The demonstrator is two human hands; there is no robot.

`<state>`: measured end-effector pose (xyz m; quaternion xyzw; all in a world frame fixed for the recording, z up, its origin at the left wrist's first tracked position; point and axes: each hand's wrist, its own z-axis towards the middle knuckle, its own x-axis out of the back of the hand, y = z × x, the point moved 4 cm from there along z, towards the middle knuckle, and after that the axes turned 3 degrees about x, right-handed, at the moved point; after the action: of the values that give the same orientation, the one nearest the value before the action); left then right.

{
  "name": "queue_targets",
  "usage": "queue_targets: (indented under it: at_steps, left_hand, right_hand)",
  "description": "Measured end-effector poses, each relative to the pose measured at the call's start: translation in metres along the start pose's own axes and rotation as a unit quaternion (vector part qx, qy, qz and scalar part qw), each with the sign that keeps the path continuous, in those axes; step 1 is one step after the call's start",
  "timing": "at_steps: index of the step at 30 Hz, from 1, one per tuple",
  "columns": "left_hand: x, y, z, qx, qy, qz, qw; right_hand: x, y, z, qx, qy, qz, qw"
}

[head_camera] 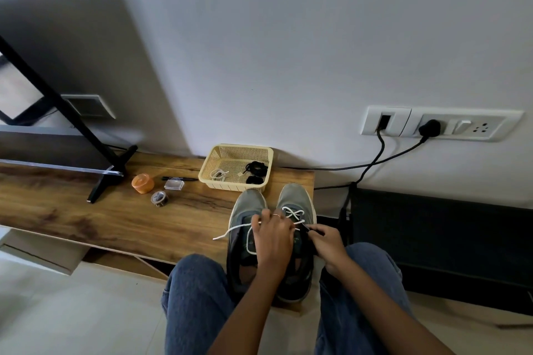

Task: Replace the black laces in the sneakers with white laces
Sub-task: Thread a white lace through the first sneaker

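Denim-covered knees (199, 291) are seen lowest in the head view, with two forearms reaching forward between them. Beyond them a wooden shelf (86, 210) carries a pair of grey sneakers (297, 202) at its near right end, toes pointed at a yellow basket (213, 158) in which coiled black laces (255, 167) and a spare white lace (218, 174) are kept. A white lace (292, 214) is already crossed through the front eyelets of the right-hand sneaker. One loose end is pinched by the left hand (272, 235), and a small dark tip is gripped by the right hand (327, 242). Being soft and limp, the lace is judged best held just behind its stiff tip when it is fed through an eyelet.
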<state>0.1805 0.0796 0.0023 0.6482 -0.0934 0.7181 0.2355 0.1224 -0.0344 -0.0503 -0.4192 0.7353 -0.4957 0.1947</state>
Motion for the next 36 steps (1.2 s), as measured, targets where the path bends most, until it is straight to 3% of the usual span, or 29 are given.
queue_targets:
  at_steps: [4,12,29,36]
  left_hand:
    - [-0.010,-0.008,0.002,0.054,0.006,-0.053,0.997]
    - [-0.020,-0.016,0.006,0.120,0.036,-0.102,0.987]
    - [-0.024,-0.018,0.005,0.123,0.028,-0.109,0.986]
    - [-0.024,-0.015,0.003,0.113,0.037,-0.099,0.988]
  right_hand:
    - [0.002,0.003,0.001,-0.057,-0.004,0.061,0.997]
    - [0.001,0.008,0.003,-0.080,-0.010,0.066,0.995]
    - [0.000,0.001,-0.003,-0.081,-0.017,0.087,0.993]
    - [-0.001,-0.002,-0.002,-0.019,-0.030,0.006,0.999]
